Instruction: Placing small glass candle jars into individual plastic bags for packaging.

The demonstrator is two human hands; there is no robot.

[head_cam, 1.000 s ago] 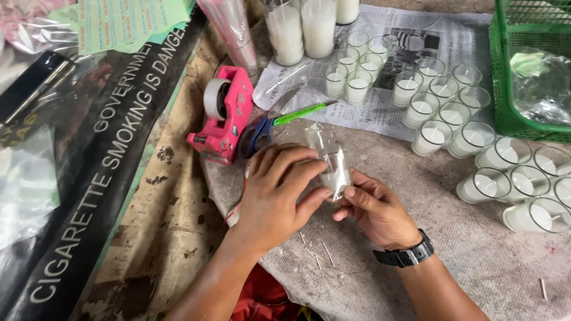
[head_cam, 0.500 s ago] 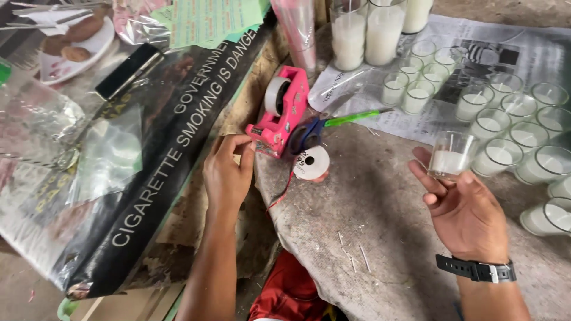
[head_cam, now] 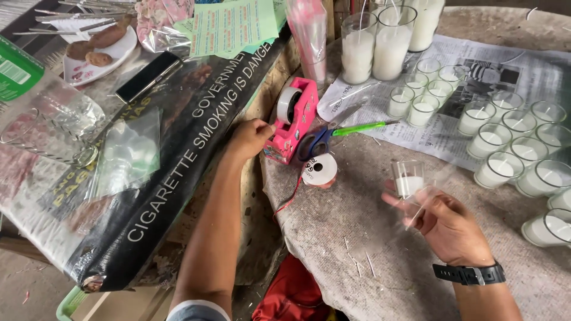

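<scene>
Grey cloth-covered round table under newspaper, candle glasses

Plenty of bare stone table near the middle to pass a hand through. Far side jammed: pink tape dispenser, scissors, ribbon spool. Right blocked by rows of candle glasses.

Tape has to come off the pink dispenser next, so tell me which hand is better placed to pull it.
Left. The left hand is at the pink tape dispenser, fingers beside its base. The right hand is apart from it and occupied, its grip on a small candle glass.
</scene>
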